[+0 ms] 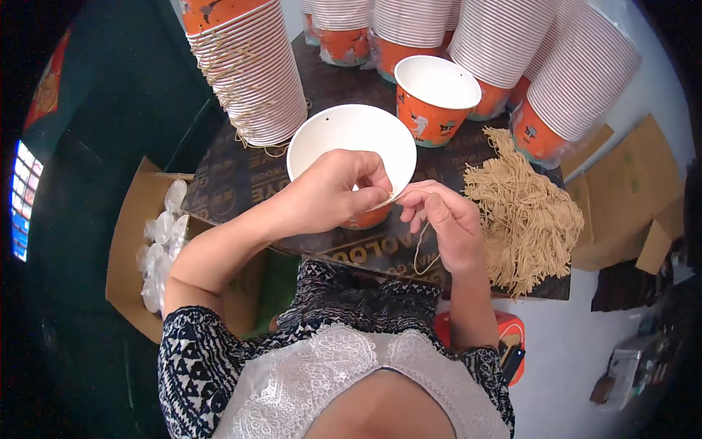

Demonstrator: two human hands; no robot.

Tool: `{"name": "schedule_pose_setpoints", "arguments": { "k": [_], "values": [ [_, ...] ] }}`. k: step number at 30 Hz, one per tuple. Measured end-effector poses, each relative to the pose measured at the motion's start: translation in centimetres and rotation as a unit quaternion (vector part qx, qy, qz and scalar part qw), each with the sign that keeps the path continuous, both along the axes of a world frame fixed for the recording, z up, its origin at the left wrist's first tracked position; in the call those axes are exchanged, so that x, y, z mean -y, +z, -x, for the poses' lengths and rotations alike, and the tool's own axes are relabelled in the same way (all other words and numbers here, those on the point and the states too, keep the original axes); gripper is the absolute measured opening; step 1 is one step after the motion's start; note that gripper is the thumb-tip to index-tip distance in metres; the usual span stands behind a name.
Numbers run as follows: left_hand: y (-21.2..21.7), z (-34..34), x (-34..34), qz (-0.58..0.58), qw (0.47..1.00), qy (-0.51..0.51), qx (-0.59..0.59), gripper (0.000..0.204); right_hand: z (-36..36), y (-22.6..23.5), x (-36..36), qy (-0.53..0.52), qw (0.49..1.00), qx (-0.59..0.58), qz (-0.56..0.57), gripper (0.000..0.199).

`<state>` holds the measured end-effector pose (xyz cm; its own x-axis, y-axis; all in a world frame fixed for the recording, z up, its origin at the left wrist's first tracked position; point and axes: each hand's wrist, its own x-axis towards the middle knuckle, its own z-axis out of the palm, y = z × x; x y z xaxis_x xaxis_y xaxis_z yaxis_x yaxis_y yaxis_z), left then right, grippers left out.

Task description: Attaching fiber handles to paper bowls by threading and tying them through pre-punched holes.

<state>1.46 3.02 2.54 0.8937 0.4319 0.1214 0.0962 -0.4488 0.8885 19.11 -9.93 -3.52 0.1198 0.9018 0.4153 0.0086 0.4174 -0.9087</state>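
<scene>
A paper bucket [344,135], white inside and orange outside, stands before me with a small hole in its far rim. At its near right rim, my left hand [340,192] pinches thumb and fingers together on a thin tan cord, partly inside the bucket's mouth. My right hand [447,219] is closed on the same cord [417,256] just outside that rim, and a loop of it hangs below the fingers. Whether the cord passes through a hole there is hidden by the fingertips.
Tan cords [523,212] lie heaped at the right table edge. Another orange bucket [439,84] stands behind. A tall stack with cords attached [252,80] rises at left; several plastic-wrapped stacks [578,77] line the back. Left of the table, a carton [128,263] holds clear plastic pieces.
</scene>
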Motion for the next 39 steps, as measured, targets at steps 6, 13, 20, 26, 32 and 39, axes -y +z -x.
{"name": "schedule_pose_setpoints", "arguments": {
  "k": [6,13,20,26,32,39],
  "values": [
    [-0.7,0.2,-0.6,0.061,0.994,0.024,0.086,0.005,0.5,0.4,-1.2,0.001,1.0,-0.022,0.021,0.034],
    [0.6,0.0,-1.6,0.206,0.978,0.02,-0.015,0.006,0.8,0.2,-1.7,-0.018,0.997,0.004,0.076,0.033],
    [-0.1,-0.8,-2.5,0.117,0.992,0.041,0.003,0.003,1.7,3.5,-0.3,-0.151,0.954,0.257,0.035,0.014],
    [0.2,-1.3,-3.1,0.049,0.998,0.026,-0.017,0.002,0.9,4.7,-2.4,-0.188,0.928,0.309,-0.084,0.009],
    [0.0,-1.6,-2.9,0.032,0.999,0.017,0.017,0.008,0.4,5.9,-4.2,-0.15,0.932,0.314,-0.095,0.01],
    [0.0,-1.8,-2.7,0.116,0.993,0.013,0.002,0.018,0.2,5.9,-5.2,-0.136,0.934,0.319,-0.085,0.009]
  ]
}}
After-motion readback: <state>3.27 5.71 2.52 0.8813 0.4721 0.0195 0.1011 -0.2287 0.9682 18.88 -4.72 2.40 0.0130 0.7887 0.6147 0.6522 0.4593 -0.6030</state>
